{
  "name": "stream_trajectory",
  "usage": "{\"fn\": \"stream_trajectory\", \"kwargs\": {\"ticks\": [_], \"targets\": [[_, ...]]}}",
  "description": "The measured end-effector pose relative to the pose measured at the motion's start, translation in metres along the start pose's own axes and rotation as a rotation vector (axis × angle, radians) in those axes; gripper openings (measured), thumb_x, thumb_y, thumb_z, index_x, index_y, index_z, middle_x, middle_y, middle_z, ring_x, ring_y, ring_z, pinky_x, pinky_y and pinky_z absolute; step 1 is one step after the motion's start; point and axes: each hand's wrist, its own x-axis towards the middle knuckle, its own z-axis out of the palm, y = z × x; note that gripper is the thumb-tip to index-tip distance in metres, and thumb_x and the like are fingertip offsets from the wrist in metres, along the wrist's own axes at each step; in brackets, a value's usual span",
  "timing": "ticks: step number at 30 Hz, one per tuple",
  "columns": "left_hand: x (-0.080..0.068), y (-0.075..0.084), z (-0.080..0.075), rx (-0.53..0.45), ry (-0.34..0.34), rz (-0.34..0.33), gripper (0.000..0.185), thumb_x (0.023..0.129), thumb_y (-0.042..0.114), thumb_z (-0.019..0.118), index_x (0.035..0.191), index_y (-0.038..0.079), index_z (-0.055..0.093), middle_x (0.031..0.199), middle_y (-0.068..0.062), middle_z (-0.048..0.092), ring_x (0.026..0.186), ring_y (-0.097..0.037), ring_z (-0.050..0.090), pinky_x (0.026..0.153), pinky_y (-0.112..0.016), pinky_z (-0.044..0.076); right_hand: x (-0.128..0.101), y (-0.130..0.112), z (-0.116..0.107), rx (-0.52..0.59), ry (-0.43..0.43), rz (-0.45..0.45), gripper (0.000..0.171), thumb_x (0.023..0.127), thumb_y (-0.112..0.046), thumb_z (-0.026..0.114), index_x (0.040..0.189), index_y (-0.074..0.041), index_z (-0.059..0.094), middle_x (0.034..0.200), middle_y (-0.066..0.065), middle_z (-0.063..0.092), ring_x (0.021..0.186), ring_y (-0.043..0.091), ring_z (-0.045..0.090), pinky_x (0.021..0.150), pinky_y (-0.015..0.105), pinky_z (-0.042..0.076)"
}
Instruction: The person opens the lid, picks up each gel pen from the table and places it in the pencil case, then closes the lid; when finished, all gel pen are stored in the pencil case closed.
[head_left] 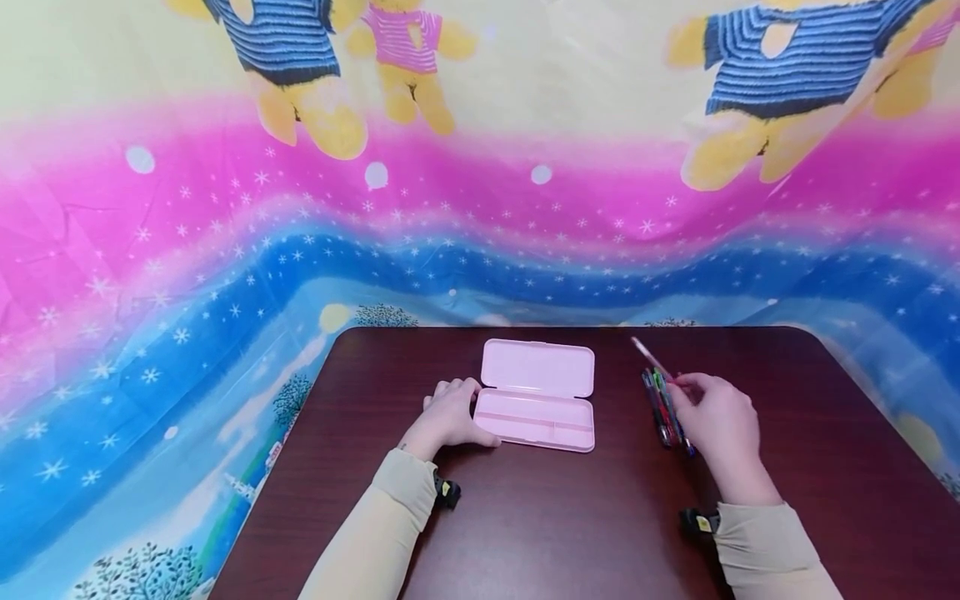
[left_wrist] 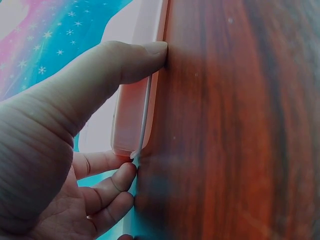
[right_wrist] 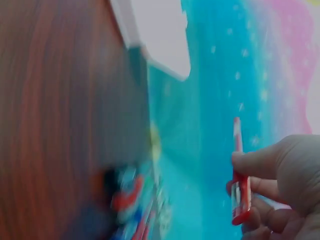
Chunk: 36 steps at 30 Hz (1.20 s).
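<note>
At mid-frame, an open case [head_left: 537, 394] lay on the table [head_left: 525, 533].
Left hand [head_left: 448, 414] gripped its left edge; right hand [head_left: 718, 421] pinched a pen [head_left: 651, 358] above loose pens [head_left: 663, 408].

Beige long sleeves [head_left: 375, 533], with small black wrist cameras [head_left: 447, 492] strapped on.
</note>
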Motion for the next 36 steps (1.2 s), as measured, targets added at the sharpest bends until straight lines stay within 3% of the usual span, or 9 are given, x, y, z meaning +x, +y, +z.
{"fn": "stream_trajectory", "kwargs": {"ticks": [3,5,8,12,17,21,25,36], "targets": [[0.000,-0.001,0.000,0.000,0.000,-0.004,0.092,0.064,0.063,0.099,0.136,0.018,0.064,0.133,-0.007,0.067,0.130,-0.032,0.052,0.100,-0.055,0.045,0.001,-0.022,0.011,0.023,0.063,-0.158,0.022,0.099,-0.025,0.081,0.114,-0.008,0.084,0.103,0.021,0.080,0.090,0.043,0.070,0.077,0.057,0.052],[0.000,-0.002,0.000,0.001,-0.001,-0.010,0.092,0.064,0.063,0.099,0.136,0.018,0.063,0.133,-0.007,0.067,0.130,-0.032,0.052,0.101,-0.056,0.045,0.002,-0.036,0.022,0.040,0.061,-0.246,0.020,0.097,-0.022,0.084,0.112,-0.009,0.085,0.104,0.020,0.081,0.095,0.045,0.071,0.085,0.061,0.052],[0.000,-0.003,0.000,0.002,-0.007,-0.013,0.091,0.065,0.063,0.099,0.136,0.018,0.063,0.132,-0.006,0.067,0.130,-0.031,0.051,0.102,-0.056,0.045,0.003,-0.055,0.041,0.061,0.005,-0.341,0.019,0.095,-0.021,0.086,0.111,-0.010,0.086,0.106,0.017,0.083,0.102,0.045,0.073,0.093,0.062,0.053],[0.000,-0.003,-0.001,-0.001,-0.012,-0.011,0.092,0.065,0.063,0.099,0.136,0.018,0.063,0.131,-0.007,0.066,0.129,-0.031,0.051,0.102,-0.056,0.045,0.005,-0.073,0.066,0.080,-0.125,-0.414,0.015,0.095,-0.021,0.087,0.108,-0.014,0.088,0.103,0.011,0.084,0.097,0.036,0.074,0.091,0.056,0.057],[-0.001,-0.002,-0.002,-0.004,-0.015,-0.015,0.091,0.064,0.064,0.099,0.135,0.018,0.063,0.130,-0.006,0.067,0.129,-0.031,0.051,0.102,-0.057,0.045,0.006,-0.086,0.094,0.079,-0.288,-0.391,0.010,0.095,-0.024,0.088,0.103,-0.019,0.090,0.098,0.004,0.084,0.095,0.028,0.074,0.089,0.051,0.059],[0.000,-0.001,-0.002,-0.001,-0.017,-0.013,0.092,0.065,0.064,0.099,0.135,0.018,0.063,0.131,-0.006,0.067,0.129,-0.031,0.052,0.102,-0.057,0.045,0.006,-0.092,0.110,0.069,-0.361,-0.367,0.009,0.094,-0.027,0.088,0.101,-0.022,0.090,0.094,0.000,0.083,0.090,0.023,0.074,0.087,0.047,0.059],[0.000,0.000,-0.001,-0.001,-0.018,-0.009,0.092,0.065,0.063,0.099,0.136,0.018,0.063,0.133,-0.007,0.067,0.130,-0.031,0.052,0.103,-0.058,0.045,0.006,-0.095,0.116,0.035,-0.392,-0.366,0.009,0.094,-0.028,0.088,0.101,-0.022,0.091,0.094,0.001,0.083,0.089,0.022,0.074,0.085,0.046,0.059],[0.000,0.002,-0.001,0.006,-0.018,-0.008,0.090,0.064,0.063,0.099,0.134,0.020,0.063,0.132,-0.005,0.066,0.130,-0.030,0.051,0.105,-0.058,0.044,0.007,-0.097,0.115,-0.003,-0.421,-0.306,0.007,0.093,-0.029,0.089,0.098,-0.024,0.091,0.103,0.001,0.086,0.106,0.028,0.077,0.097,0.051,0.060]]}}
